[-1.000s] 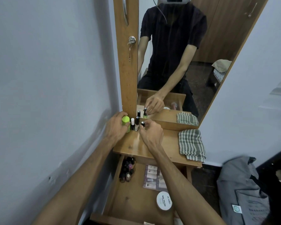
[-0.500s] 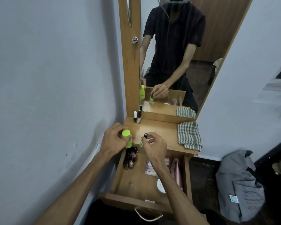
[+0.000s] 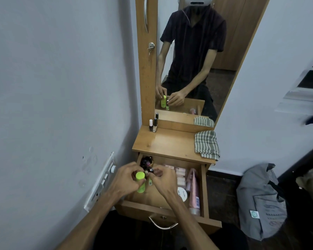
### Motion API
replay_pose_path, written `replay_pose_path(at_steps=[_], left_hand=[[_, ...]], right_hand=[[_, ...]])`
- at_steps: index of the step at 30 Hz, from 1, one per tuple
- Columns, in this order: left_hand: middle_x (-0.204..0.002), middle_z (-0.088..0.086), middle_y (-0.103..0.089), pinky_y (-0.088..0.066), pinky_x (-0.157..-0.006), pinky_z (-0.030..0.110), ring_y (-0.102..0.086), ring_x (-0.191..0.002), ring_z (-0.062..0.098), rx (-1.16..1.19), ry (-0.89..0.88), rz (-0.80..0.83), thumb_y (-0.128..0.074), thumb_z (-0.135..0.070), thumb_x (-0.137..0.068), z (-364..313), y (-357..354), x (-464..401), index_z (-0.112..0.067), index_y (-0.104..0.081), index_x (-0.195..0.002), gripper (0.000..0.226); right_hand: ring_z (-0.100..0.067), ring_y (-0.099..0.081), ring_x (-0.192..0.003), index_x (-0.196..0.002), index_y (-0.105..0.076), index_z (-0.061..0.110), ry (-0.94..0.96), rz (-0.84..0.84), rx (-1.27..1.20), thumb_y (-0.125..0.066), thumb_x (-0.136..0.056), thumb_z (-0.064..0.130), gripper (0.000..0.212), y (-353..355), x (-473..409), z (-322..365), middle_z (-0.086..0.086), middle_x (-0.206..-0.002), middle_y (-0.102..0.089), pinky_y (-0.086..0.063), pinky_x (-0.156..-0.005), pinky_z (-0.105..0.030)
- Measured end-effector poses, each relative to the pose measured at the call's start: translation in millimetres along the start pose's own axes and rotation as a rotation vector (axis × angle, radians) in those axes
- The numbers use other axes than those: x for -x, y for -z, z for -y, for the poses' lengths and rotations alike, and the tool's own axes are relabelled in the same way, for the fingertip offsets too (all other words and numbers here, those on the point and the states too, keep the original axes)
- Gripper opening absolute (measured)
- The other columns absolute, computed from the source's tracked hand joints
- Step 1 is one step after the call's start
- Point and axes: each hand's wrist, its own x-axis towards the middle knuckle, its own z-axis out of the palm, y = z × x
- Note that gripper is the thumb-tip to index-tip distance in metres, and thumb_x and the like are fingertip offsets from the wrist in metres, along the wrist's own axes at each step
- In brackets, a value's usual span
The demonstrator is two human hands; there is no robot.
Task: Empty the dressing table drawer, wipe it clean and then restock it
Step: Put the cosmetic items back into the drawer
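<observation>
Open drawer (image 3: 163,208) of the dressing table (image 3: 168,141) is pulled well out; both hands are over its left rear part.

Left hand (image 3: 126,179): fingers curled round a lime-green bottle (image 3: 140,181), gripped near the cap, bottle upright and slightly tilted above the drawer's left side.

Right hand (image 3: 165,179): fingertips pinch a small nail polish bottle (image 3: 150,177) by its dark cap; greenish glass hangs below, just beside the green bottle. Whether the 2 bottles touch cannot be told.

Drawer contents: a cluster of dark small bottles (image 3: 146,162) in the rear left corner; a row of pale pink sachets (image 3: 179,175) along the middle; a pink tube (image 3: 194,193) lying lengthwise against the right wall; a round white jar (image 3: 182,193) partly hidden by the right forearm. Metal handle (image 3: 162,225) on the drawer front.

Tabletop: 2 nail polish bottles (image 3: 153,126), 1 white-capped and 1 black-capped, stand at the rear left against the mirror frame. A folded green-checked cloth (image 3: 206,144) lies at the right edge, overhanging the front slightly.

Mirror (image 3: 197,60) reflects the person, both hands and the green bottle. A grey bag (image 3: 260,201) sits on the floor to the right; a white switch panel (image 3: 101,181) is on the left wall
</observation>
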Motion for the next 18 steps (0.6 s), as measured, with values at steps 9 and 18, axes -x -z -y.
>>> replay_pose_path(at_steps=[9,18], left_hand=[[-0.082,-0.011,-0.064,-0.052,-0.065,0.032,-0.062,-0.072,0.008,-0.022,0.069,0.108,-0.081,-0.018,-0.063,7.0,2.4,24.3,-0.02,-0.074,-0.079,0.018],[-0.086,-0.007,-0.064,-0.05,-0.067,0.03,-0.061,-0.077,0.009,-0.047,0.108,0.203,-0.079,-0.015,-0.064,15.7,-2.3,35.9,-0.016,-0.073,-0.081,0.018]], right_hand=[[-0.001,-0.064,-0.069,-0.079,-0.074,0.025,-0.068,0.054,0.06,-0.078,-0.074,0.044,0.02,-26.7,-0.3,10.9,0.015,-0.063,-0.063,-0.053,-0.066,-0.023],[-0.021,-0.069,-0.084,-0.082,-0.071,0.023,-0.117,0.082,0.139,-0.076,-0.08,0.039,0.018,-47.6,-5.9,16.3,0.002,-0.083,-0.075,-0.058,-0.076,-0.034]])
